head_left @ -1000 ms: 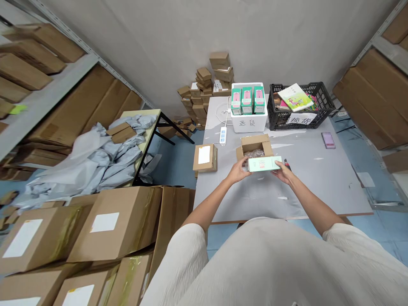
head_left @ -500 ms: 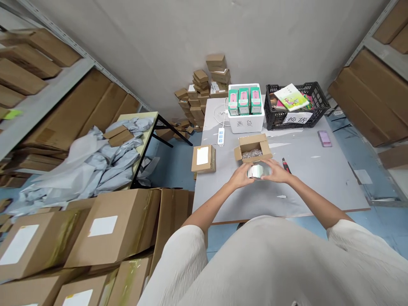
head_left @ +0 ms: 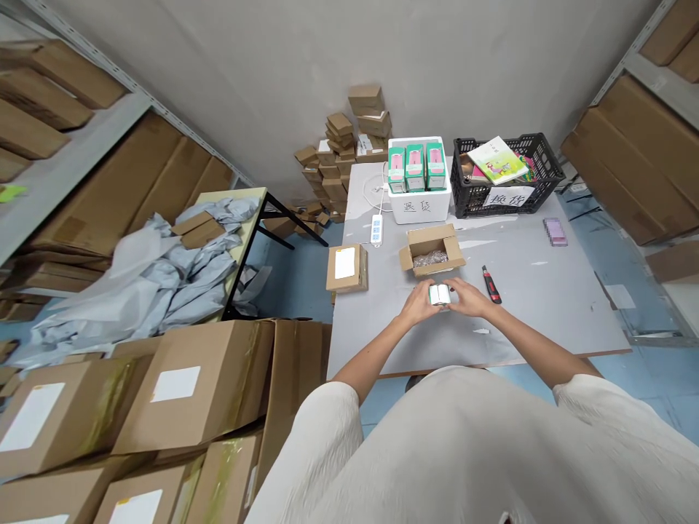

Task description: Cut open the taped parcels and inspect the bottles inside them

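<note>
- the small box (head_left: 440, 295) is held between both hands over the near part of the table (head_left: 535, 324), just on the person's side of the open carton (head_left: 453, 248); whether its underside touches the tabletop is hidden
- its white end faces up toward the head camera, two pale panels side by side with a seam running up and down in the view, and a thin green edge showing at the left
- the sides behind that end are foreshortened and partly covered by fingers, so the long axis seems to run roughly along the line of sight; its exact tilt cannot be told
- the left hand (head_left: 418, 303) grips the box from the left, fingers curled and parted only by the width of the box
- the right hand (head_left: 467, 298) holds the opposite side, fingers bent over toward the far edge and thumb nearer the person; the fingertips are too small to make out fully
- the open carton has its flaps spread and bubble wrap (head_left: 429, 260) inside, near the fingers but not held
- the red and black cutter (head_left: 491, 284) lies on the table to the right of the right hand, untouched
</note>
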Motion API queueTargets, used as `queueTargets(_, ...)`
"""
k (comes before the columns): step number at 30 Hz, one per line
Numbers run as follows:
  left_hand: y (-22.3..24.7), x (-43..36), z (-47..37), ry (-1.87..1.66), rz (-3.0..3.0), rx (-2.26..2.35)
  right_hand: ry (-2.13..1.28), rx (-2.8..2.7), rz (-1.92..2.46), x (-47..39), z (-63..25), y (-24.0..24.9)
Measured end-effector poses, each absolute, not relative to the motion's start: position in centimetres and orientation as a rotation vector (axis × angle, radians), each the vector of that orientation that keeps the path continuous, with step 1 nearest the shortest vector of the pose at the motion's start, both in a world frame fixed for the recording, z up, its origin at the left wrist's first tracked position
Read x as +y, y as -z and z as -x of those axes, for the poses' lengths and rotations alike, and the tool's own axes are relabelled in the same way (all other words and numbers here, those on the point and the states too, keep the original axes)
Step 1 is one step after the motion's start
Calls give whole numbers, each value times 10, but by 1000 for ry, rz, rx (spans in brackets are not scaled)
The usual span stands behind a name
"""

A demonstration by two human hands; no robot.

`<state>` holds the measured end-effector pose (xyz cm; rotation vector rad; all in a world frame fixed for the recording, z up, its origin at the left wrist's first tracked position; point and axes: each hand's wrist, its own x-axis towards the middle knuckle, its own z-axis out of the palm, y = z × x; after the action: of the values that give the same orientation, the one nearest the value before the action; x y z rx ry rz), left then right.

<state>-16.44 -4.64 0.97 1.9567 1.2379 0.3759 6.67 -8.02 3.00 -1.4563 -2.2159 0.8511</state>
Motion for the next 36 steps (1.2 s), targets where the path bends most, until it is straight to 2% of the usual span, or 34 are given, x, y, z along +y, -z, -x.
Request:
queueTargets(8, 33, -50, 156, -468, -1881, 1166, -905, -2091, 1543, -90, -79, 9)
queueTargets(15, 48, -54, 158, -481, -1795, 1108, -976, -1988, 1587, -98, -83, 24)
queueTargets(22, 45, -50, 160, -496, -1801, 1109, -924, -1996, 1749, -92, -69, 13)
queueTargets(36, 43, -54, 156, -507, -1921, 1089, -760, -2374, 2042, -78, -42, -29)
